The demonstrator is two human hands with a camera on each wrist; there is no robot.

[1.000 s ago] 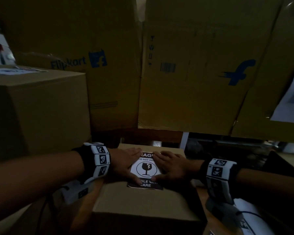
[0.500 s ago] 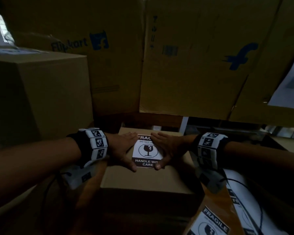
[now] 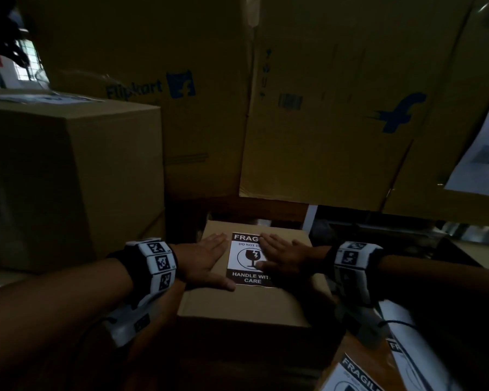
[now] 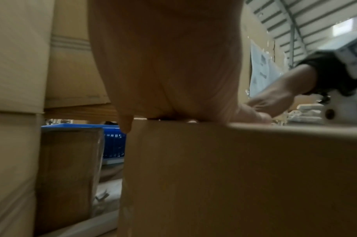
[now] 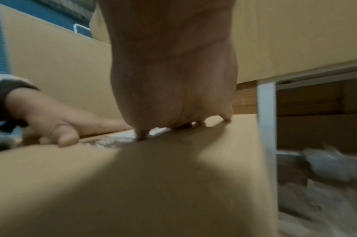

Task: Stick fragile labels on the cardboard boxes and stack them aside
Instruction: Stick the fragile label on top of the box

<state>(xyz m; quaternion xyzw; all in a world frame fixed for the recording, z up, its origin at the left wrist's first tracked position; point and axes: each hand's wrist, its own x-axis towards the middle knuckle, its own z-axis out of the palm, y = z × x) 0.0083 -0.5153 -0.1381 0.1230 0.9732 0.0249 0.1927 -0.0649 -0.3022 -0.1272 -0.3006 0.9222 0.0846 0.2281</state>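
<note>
A small brown cardboard box (image 3: 246, 303) sits low in the middle of the head view. A black-and-white fragile label (image 3: 244, 259) lies flat on its top. My left hand (image 3: 206, 261) lies flat on the box top at the label's left edge, its thumb by the label's lower left corner. My right hand (image 3: 283, 256) presses flat on the label's right side and covers part of the print. In the left wrist view the palm (image 4: 173, 64) rests on the box's top edge (image 4: 234, 168). In the right wrist view straight fingers (image 5: 173, 80) press down on the box (image 5: 133, 184).
A large cardboard box (image 3: 68, 179) stands at the left, and tall printed cartons (image 3: 336, 122) wall off the back. More fragile labels (image 3: 359, 373) lie at the lower right. A blue crate (image 4: 112, 142) shows beyond the box in the left wrist view.
Both hands have slid apart over the label, the left moving off its left edge, and more of the print now shows. The head view has shifted slightly.
</note>
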